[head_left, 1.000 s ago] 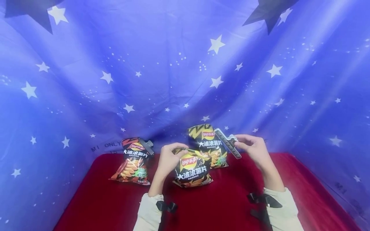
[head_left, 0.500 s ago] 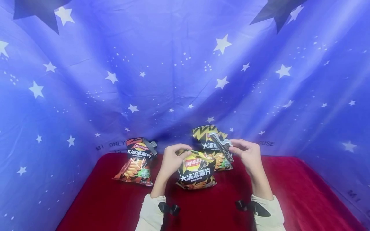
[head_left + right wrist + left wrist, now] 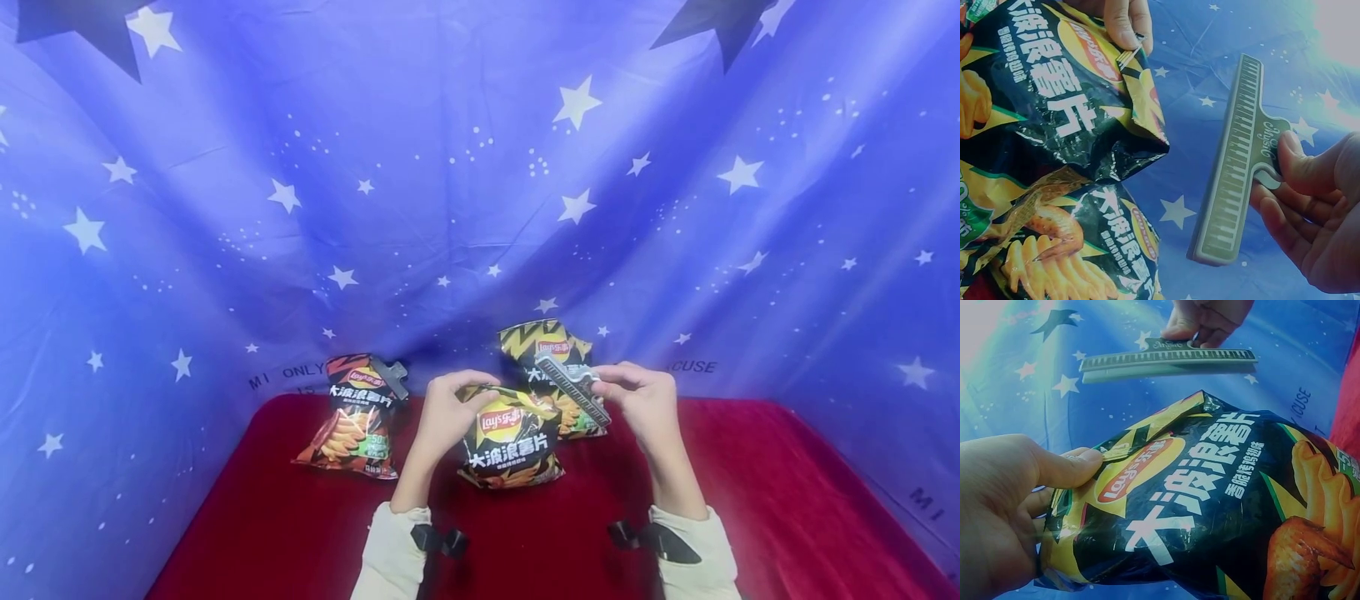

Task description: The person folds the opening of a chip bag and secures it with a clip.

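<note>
My left hand pinches the folded-over top of a black and yellow potato chip bag, thumb in front and fingers behind. In the left wrist view the fold runs along the top edge of this chip bag. My right hand pinches the handle of a long clip printed with piano keys. In the right wrist view the clip stands apart from the bag's folded corner, with a gap between them. Its long edge slants down to the right in the head view.
Behind the held bag stands another black and yellow chip bag, partly hidden by the clip. To the left, a red and black chip bag has a dark clip on its upper right corner. Everything is on a red cloth-covered table before a starry blue curtain.
My right hand has moved left with the clip, bringing it closer to the held bag, and has shifted little in the last half second. My left hand keeps its grip on the bag.
</note>
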The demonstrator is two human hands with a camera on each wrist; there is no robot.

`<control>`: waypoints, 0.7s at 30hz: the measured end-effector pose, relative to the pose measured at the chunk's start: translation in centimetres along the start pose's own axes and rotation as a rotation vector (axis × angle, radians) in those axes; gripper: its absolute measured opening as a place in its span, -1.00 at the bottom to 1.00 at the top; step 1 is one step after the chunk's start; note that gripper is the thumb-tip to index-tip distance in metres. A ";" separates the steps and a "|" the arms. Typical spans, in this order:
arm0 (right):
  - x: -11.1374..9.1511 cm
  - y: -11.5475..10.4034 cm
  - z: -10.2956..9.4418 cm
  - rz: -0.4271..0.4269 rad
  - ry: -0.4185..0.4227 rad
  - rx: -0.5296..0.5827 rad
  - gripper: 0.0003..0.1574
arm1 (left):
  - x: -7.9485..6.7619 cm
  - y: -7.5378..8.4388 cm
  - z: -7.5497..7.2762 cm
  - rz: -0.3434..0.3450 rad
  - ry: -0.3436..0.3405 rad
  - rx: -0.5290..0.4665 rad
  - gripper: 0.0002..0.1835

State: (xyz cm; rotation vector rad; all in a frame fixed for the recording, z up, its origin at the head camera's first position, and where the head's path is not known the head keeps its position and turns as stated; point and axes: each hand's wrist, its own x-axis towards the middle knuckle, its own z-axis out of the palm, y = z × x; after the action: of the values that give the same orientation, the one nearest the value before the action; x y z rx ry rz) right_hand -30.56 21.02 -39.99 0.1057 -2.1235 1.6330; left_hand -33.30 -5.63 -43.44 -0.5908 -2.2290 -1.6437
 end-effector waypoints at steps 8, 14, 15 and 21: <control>-0.2 0.5 0.7 -0.033 -0.040 -0.086 -0.75 | 0.0 0.3 -0.1 -0.005 -0.017 0.003 -0.84; -0.6 0.4 1.6 -0.058 -0.040 -0.091 -0.78 | -0.1 0.6 -0.2 -0.015 -0.039 0.005 -0.83; -0.6 0.3 1.7 -0.066 -0.041 -0.097 -0.78 | -0.1 0.7 -0.2 -0.013 -0.041 0.006 -0.83; -1.0 0.0 2.3 -0.101 -0.046 -0.128 -0.80 | -0.2 1.0 -0.3 -0.024 -0.041 0.021 -0.82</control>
State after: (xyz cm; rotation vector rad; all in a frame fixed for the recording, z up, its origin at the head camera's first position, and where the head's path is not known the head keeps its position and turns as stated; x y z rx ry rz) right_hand -30.38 18.65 -40.83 0.2082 -2.2138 1.4470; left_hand -32.62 -5.70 -42.62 -0.5999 -2.2875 -1.6317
